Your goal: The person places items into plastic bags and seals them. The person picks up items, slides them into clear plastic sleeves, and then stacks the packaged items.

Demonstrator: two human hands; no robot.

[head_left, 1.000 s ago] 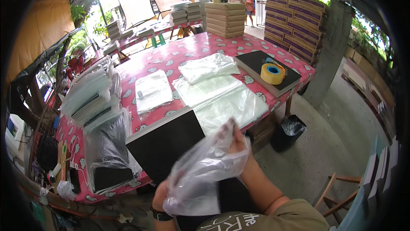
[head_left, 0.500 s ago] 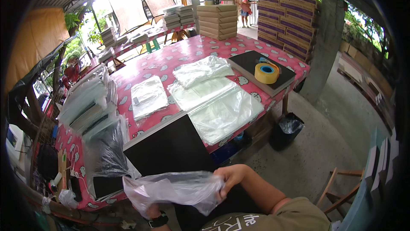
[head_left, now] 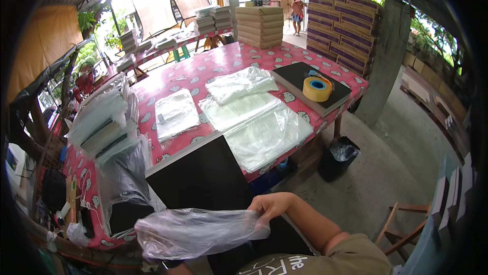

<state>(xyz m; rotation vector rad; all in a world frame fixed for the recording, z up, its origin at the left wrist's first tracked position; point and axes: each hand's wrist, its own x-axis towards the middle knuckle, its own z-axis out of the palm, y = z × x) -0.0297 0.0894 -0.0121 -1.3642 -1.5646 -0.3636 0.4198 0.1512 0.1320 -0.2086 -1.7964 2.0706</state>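
A clear plastic bag [head_left: 198,232] stretches sideways between my hands near the lower edge. My right hand [head_left: 269,208] pinches its right end, thumb and fingers closed on the film. At the bag's left end my left hand is covered by the crumpled plastic; only the wrist with a dark watch [head_left: 174,263] shows, so its fingers are hidden. Below the bag lies a black board [head_left: 282,239], partly covered by the bag and my right arm. Just beyond the bag, a stack of black boards [head_left: 198,173] rests at the table's near edge.
On the pink patterned table [head_left: 203,66] lie flat clear bags [head_left: 264,132], a smaller pile of bags [head_left: 176,114] and bagged boards [head_left: 104,122] at left. A yellow tape roll [head_left: 316,89] sits on another black stack. A black bin [head_left: 339,158] stands right; a person [head_left: 297,13] stands far back.
The bag has shifted left and spread out, its left end lower. My left hand, partly visible before, is now covered by it. My right hand has moved slightly left, still gripping the bag.
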